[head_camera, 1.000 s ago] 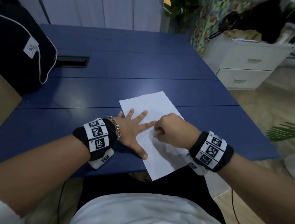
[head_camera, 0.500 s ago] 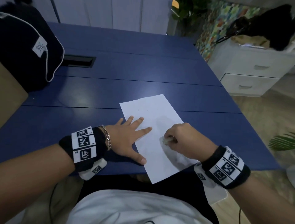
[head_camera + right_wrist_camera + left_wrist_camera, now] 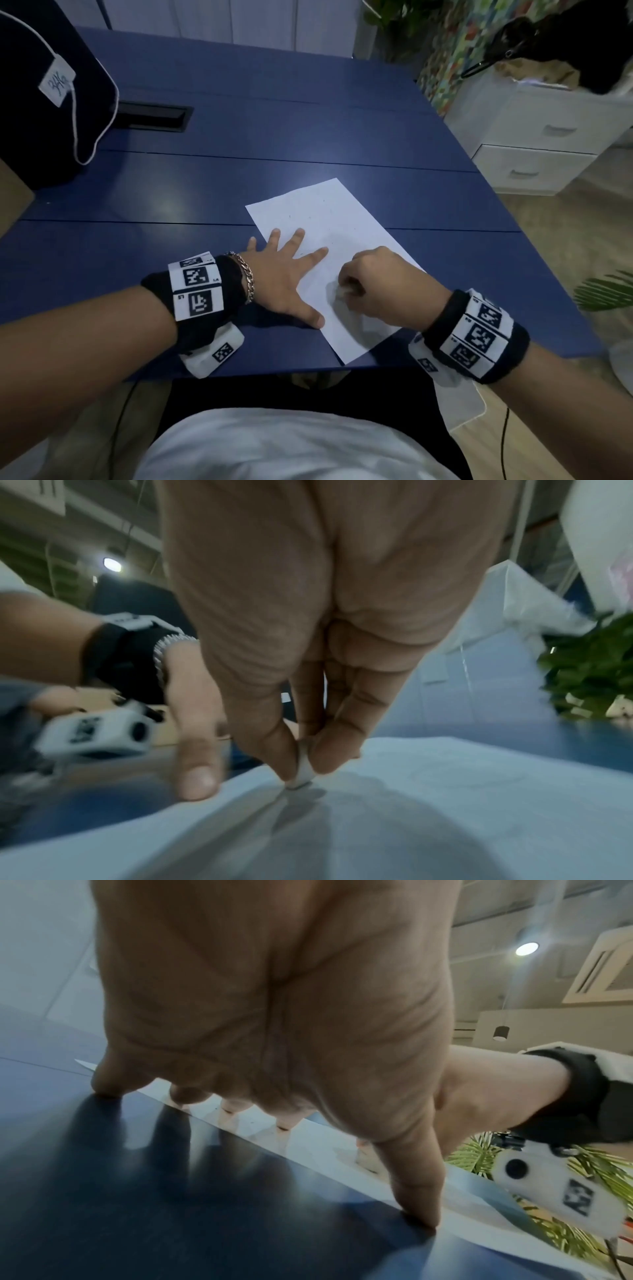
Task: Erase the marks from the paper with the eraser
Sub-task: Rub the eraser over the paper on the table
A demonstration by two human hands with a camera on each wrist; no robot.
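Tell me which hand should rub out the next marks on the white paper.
Right hand: it already pinches the small white eraser against the white paper sheet. The left hand lies flat, pinning the sheet.

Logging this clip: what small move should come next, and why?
Probably another short rubbing stroke. The right hand pinches the eraser with its tip on the paper, the left hand presses the sheet flat, and faint specks remain farther up.

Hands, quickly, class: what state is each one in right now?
Left hand: open, fingers spread flat, pressing the paper.
Right hand: pinching the eraser against the paper.
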